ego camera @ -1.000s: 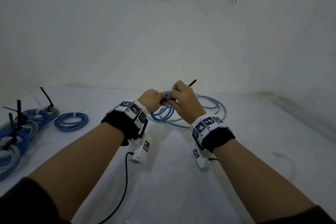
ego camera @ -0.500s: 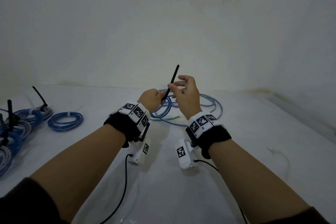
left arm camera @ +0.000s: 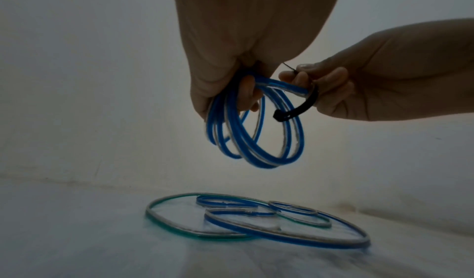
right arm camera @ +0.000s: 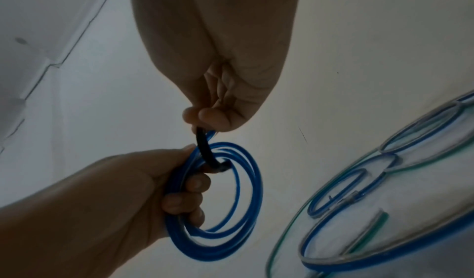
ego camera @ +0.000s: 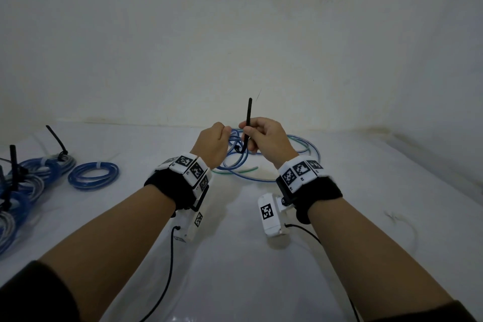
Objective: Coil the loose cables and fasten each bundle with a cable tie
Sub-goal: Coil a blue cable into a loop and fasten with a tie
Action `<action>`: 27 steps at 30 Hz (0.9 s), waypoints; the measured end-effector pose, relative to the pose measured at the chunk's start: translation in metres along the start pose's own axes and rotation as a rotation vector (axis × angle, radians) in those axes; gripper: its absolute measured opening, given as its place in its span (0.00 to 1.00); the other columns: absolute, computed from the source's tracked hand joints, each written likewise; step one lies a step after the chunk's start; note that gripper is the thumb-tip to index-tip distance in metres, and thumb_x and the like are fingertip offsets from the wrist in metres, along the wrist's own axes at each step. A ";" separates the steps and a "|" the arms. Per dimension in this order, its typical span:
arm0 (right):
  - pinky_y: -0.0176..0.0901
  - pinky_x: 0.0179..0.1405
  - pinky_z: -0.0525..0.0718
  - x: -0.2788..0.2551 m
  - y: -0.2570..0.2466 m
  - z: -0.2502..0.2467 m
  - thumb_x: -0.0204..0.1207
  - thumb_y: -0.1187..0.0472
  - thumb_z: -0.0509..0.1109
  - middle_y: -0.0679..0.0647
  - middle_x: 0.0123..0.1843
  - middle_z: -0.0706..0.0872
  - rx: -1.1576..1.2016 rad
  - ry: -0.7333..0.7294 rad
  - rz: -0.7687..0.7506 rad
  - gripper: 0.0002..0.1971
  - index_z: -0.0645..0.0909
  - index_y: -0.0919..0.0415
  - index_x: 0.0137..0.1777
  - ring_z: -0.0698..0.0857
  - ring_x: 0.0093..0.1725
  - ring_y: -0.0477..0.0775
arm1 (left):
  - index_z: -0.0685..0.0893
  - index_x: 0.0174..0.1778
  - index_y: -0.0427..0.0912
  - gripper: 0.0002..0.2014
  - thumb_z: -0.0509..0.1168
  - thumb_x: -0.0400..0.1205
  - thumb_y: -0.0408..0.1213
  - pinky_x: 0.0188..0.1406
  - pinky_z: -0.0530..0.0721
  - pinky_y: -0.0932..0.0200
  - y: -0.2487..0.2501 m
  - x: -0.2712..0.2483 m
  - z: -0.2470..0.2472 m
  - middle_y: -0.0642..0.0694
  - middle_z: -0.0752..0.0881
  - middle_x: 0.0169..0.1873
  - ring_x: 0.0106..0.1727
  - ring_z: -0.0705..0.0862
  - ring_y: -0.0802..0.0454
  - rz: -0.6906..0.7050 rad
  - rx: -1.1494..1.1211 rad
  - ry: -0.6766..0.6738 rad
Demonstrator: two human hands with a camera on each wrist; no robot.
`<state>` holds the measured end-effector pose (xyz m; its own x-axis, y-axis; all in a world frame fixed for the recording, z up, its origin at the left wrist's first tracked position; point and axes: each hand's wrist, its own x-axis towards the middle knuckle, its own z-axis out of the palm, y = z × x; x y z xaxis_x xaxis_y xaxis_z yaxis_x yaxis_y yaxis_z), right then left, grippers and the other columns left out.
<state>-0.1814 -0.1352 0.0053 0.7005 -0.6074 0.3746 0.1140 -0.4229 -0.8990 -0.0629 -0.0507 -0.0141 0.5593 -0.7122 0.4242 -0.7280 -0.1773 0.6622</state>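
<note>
My left hand (ego camera: 213, 144) grips a small coil of blue cable (left arm camera: 256, 136) and holds it above the white table (ego camera: 235, 269). A black cable tie (ego camera: 247, 123) curves round the coil's strands, its head (left arm camera: 279, 117) hanging inside the coil. My right hand (ego camera: 266, 138) pinches the tie's strap just right of the left hand, and the tail stands up past the fingers. In the right wrist view the right hand (right arm camera: 205, 118) holds the tie (right arm camera: 205, 150) above the coil (right arm camera: 225, 211), which the left hand (right arm camera: 184, 185) clasps.
Loose blue and green cables (ego camera: 308, 146) lie in wide loops on the table behind the hands. At the left lies a tied blue bundle (ego camera: 92, 176). Further left are more bundles (ego camera: 15, 191) with black tie tails sticking up. A plain wall stands close behind.
The tie's tail has lengthened and swung upright from pointing up to the right. The right hand's fingers, spread half a second ago, are now curled on the strap. The left hand has hardly moved.
</note>
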 end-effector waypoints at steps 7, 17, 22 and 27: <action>0.39 0.30 0.85 0.001 -0.001 0.004 0.81 0.71 0.61 0.58 0.31 0.83 -0.038 -0.033 -0.007 0.06 0.80 0.68 0.51 0.83 0.25 0.50 | 0.72 0.39 0.36 0.15 0.48 0.88 0.38 0.38 0.66 0.55 0.003 -0.001 -0.002 0.36 0.79 0.36 0.39 0.74 0.41 0.070 0.068 0.019; 0.42 0.33 0.89 0.004 -0.002 0.009 0.82 0.69 0.62 0.58 0.37 0.84 0.034 -0.016 0.021 0.04 0.77 0.68 0.49 0.87 0.27 0.50 | 0.71 0.40 0.38 0.11 0.50 0.87 0.36 0.34 0.56 0.59 -0.001 -0.001 -0.002 0.41 0.74 0.35 0.37 0.70 0.46 0.171 0.119 0.071; 0.39 0.31 0.87 0.004 -0.002 0.009 0.84 0.68 0.58 0.66 0.54 0.83 0.090 -0.099 0.037 0.06 0.74 0.61 0.46 0.86 0.27 0.48 | 0.70 0.37 0.38 0.12 0.53 0.87 0.36 0.33 0.57 0.60 -0.003 -0.002 -0.005 0.48 0.72 0.29 0.36 0.70 0.47 0.199 0.103 0.051; 0.40 0.32 0.88 0.003 0.000 0.008 0.85 0.68 0.56 0.67 0.49 0.82 0.088 -0.136 0.055 0.08 0.71 0.60 0.44 0.87 0.27 0.48 | 0.83 0.39 0.33 0.17 0.56 0.85 0.40 0.34 0.59 0.62 -0.004 -0.004 -0.007 0.46 0.75 0.28 0.38 0.73 0.48 0.261 0.092 0.083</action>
<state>-0.1741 -0.1320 0.0042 0.7953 -0.5294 0.2953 0.1298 -0.3271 -0.9360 -0.0596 -0.0426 -0.0137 0.3761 -0.6846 0.6245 -0.8824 -0.0591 0.4667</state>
